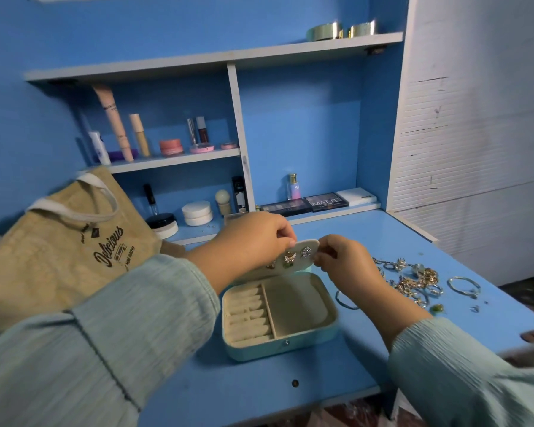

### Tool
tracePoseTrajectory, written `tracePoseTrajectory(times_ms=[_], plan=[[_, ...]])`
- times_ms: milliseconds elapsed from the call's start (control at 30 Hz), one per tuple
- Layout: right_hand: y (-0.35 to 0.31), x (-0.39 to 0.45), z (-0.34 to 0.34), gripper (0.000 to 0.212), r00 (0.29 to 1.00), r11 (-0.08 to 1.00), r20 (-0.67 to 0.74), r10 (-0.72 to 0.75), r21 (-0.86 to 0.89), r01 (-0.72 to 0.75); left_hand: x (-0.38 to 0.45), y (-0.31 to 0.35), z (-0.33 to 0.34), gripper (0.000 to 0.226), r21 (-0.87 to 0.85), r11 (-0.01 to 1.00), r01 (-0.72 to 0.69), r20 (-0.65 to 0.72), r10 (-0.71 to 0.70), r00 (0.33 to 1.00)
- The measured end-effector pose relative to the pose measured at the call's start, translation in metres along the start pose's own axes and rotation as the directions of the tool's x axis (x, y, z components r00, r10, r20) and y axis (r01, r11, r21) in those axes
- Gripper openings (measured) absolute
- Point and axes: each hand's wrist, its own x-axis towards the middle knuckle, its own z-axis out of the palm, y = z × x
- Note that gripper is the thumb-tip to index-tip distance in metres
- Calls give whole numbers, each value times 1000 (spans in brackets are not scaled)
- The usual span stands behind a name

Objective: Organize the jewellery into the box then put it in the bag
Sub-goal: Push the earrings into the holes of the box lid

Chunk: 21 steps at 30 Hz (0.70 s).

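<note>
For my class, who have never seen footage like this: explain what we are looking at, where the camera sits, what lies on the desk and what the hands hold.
There is no machine here. A person wears one wide-angle camera on the head, so you look forward and down at their own two hands. On the blue desk stands an open jewellery box, its ring rolls and side compartment showing nothing in them. The left hand grips the raised lid at its top edge; a few earrings are already fixed to its inside. The right hand pinches at the lid's right edge, seemingly fixing an earring, though that is too small to tell. A pile of jewellery waits to the right, and a tan bag stands at the left. Shelves behind hold cosmetics.
</note>
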Motion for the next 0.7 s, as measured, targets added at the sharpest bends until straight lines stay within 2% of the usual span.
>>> tracePoseTrajectory(times_ms=[233, 533, 700], plan=[[-10, -11, -19, 13, 998, 985, 61, -22, -170, 32, -12, 5, 5, 14, 60, 998, -36, 6, 35, 999], [-15, -31, -37, 13, 985, 926, 135, -107, -347, 148, -30, 10, 21, 15, 188, 972, -143, 1, 146, 989], [-11, -39, -42, 11, 979, 912, 166, -120, -371, 175, -37, 12, 32, 16, 197, 968, -152, -33, 162, 986]])
